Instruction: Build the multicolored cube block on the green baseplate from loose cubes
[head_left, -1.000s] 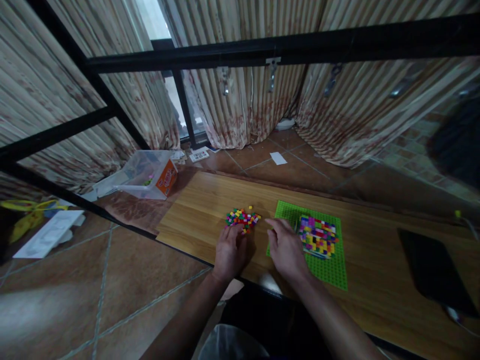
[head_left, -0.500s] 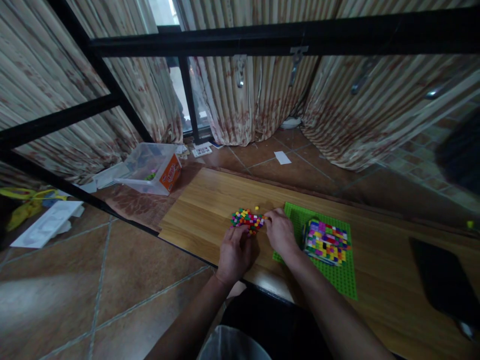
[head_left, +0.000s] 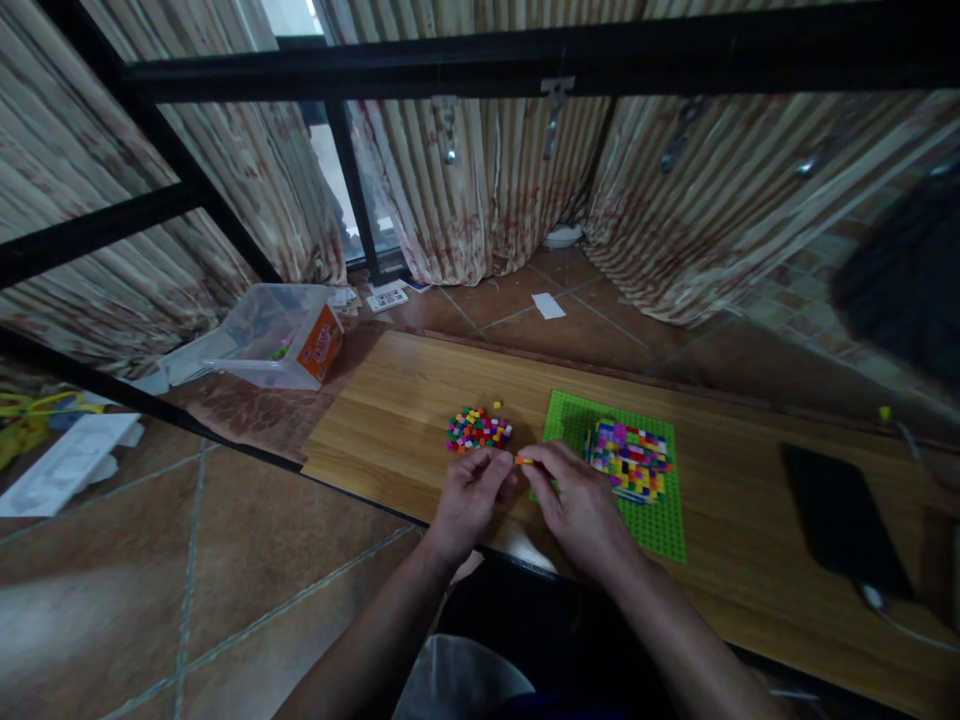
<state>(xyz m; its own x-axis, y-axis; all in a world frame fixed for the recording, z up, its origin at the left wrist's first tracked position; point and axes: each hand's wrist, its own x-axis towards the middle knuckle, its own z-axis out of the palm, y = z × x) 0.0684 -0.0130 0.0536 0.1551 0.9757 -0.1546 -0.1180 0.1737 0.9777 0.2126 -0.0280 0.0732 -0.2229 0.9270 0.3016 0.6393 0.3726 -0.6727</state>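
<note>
My right hand [head_left: 581, 500] pinches a small orange toy brick [head_left: 523, 460] between thumb and fingers. Close beside it, my left hand [head_left: 471, 495] is closed with its fingertips together, and what they hold is hidden. Just beyond the left hand lies a pile of small multicoloured toy bricks [head_left: 478, 428] on the wooden tabletop. A single yellow brick [head_left: 497, 405] sits apart behind the pile. To the right, a green studded baseplate [head_left: 664, 535] carries a block built of many coloured bricks [head_left: 631, 455], partly behind my right hand.
A clear plastic box [head_left: 259, 330] with an orange label stands beyond the table's left end, a few bricks inside. A black tablet-like device [head_left: 844, 520] with a white cable lies at the right. Black metal bars [head_left: 480, 75] cross in front of striped curtains [head_left: 480, 200].
My right hand has drawn back from the pile towards me with the orange brick. Both hands are now close together at the near side of the pile. The view has shifted slightly.
</note>
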